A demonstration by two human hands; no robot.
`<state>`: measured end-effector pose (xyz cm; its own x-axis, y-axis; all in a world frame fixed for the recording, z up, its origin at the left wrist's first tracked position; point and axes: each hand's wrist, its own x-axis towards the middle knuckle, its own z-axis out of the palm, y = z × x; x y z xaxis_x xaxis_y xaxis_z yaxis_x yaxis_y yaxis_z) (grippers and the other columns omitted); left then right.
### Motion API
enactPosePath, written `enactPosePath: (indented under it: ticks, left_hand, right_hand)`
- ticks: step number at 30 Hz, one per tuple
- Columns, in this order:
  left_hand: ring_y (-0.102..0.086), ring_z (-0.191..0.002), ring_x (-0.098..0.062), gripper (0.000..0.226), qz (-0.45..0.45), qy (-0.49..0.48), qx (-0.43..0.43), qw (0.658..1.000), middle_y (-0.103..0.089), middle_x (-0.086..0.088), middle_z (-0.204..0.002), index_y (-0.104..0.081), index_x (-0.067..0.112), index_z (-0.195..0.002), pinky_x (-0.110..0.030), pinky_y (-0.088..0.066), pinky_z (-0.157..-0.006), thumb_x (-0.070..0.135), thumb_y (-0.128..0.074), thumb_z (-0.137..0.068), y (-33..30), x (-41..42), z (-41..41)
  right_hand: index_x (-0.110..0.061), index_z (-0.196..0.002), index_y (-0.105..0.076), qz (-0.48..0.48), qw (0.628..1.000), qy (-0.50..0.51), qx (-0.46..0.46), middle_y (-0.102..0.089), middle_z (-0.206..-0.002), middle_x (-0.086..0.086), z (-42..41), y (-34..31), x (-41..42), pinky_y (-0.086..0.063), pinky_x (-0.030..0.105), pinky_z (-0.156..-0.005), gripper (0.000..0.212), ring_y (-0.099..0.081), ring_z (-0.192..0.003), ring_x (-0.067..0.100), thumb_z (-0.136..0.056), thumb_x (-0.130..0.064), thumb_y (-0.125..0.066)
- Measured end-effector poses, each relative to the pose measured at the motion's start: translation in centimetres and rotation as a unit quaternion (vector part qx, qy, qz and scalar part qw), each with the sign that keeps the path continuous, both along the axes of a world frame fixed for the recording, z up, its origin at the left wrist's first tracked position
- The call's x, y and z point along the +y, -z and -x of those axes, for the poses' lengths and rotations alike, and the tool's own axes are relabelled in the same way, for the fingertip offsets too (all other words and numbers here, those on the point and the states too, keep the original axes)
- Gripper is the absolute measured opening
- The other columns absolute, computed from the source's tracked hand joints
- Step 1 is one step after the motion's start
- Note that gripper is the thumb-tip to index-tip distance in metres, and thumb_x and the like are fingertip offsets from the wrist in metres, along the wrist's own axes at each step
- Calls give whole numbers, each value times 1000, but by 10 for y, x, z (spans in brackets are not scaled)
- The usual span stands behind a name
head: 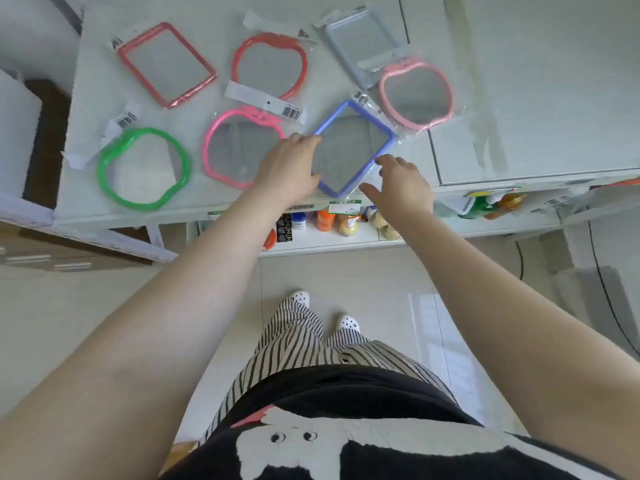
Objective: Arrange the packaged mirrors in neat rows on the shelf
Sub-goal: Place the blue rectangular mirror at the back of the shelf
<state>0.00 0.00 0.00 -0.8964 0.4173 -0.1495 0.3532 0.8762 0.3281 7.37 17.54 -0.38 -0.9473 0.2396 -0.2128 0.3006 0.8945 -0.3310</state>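
Observation:
Several packaged mirrors lie flat on the white shelf top (519,98). The back row holds a red rectangular mirror (166,64), a red apple-shaped mirror (268,65), a grey rectangular mirror (363,39) and a pale pink apple-shaped mirror (415,95). In front lie a green mirror (143,168), a hot pink mirror (239,150) and a blue rectangular mirror (353,147), which sits turned like a diamond. My left hand (291,164) grips the blue mirror's left corner. My right hand (398,181) hovers at its lower right edge, fingers spread and just touching the frame.
Below the shelf's front edge, a lower shelf holds bottles and small goods (343,223), with more bottles (491,204) to the right. A white box (17,133) stands at the left. I stand on a pale tiled floor (381,289).

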Motion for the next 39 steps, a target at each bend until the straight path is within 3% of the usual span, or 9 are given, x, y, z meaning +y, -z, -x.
enactPosePath:
  ticks: [11, 15, 17, 20, 23, 27, 31, 35, 39]
  left_hand:
    - [-47, -118, -36, 46, 46, -15, -6, 999, -54, -19, -124, -47, 1, -121, -38, -36, -100, 19, -64, -83, 29, 11, 36]
    - [-57, -105, -36, 34, 2, -82, -86, 993, -60, -19, -112, -58, 2, -110, -38, -45, -84, 18, -67, -81, 25, 11, 48]
    - [-63, -87, -33, 27, -86, -130, -207, 966, -63, -14, -92, -63, 0, -98, -33, -53, -68, 12, -71, -76, 18, 6, 57]
    - [-64, -65, -16, 14, -224, -188, -400, 868, -61, -7, -81, -60, 4, -91, -17, -55, -46, 0, -69, -81, -9, -6, 71]
    - [-70, -56, -7, 15, -266, -164, -502, 806, -63, -6, -85, -58, 4, -101, -13, -56, -50, 3, -62, -87, -41, -22, 88]
    - [-72, -56, -8, 14, -300, -148, -502, 798, -64, -8, -87, -55, 4, -102, -12, -55, -50, 2, -60, -89, -70, -13, 103]
    - [-71, -55, -8, 6, -353, -132, -462, 803, -64, -7, -86, -57, 6, -91, -13, -55, -51, 1, -60, -89, -87, 27, 96]
    - [-71, -64, -12, 5, -413, -126, -471, 769, -67, -6, -82, -58, 4, -89, -19, -60, -60, -1, -57, -91, -96, 76, 76]
    - [-74, -83, -24, 32, -434, -98, -510, 736, -67, -19, -108, -52, 3, -120, -28, -62, -64, -8, -51, -91, -98, 134, 50]
  right_hand:
    - [-12, -120, -50, 131, 961, 228, -89, -66, -109, 6, 23, 18, -29, -43, 33, -73, 52, -59, -104, 30, -81, -43, -65]
    - [-7, -116, -54, 245, 923, 286, -79, -68, -106, 9, 28, 13, -29, -49, 33, -71, 46, -60, -81, 26, -77, -27, -69]
    - [-4, -107, -64, 305, 897, 315, -64, -66, -89, 12, 28, 5, -27, -41, 27, -55, 35, -50, -63, 23, -75, -19, -71]
    - [0, -88, -70, 391, 847, 352, -70, -46, -62, 10, 30, -11, -22, -28, 25, -50, 22, -33, -49, 19, -74, -16, -73]
    - [-3, -82, -69, 456, 814, 348, -90, -53, -61, 5, 37, -37, -20, -40, 22, -52, 17, -47, -51, 17, -78, -19, -73]
    - [-13, -100, -59, 557, 770, 308, -50, -70, -88, 8, 49, -70, -13, -51, 19, -48, 19, -70, -65, 20, -87, -23, -68]
    - [-8, -108, -55, 587, 739, 329, 39, -66, -84, 10, 52, -91, 18, -48, 16, -42, 24, -69, -54, 15, -86, -6, -66]
    - [2, -105, -58, 571, 734, 358, 82, -63, -79, 14, 37, -101, 67, -50, 15, -43, 24, -66, -45, 12, -84, -4, -69]
    - [7, -103, -61, 554, 728, 390, 102, -63, -73, 14, 5, -102, 126, -54, 16, -46, 26, -65, -42, 11, -82, -5, -71]
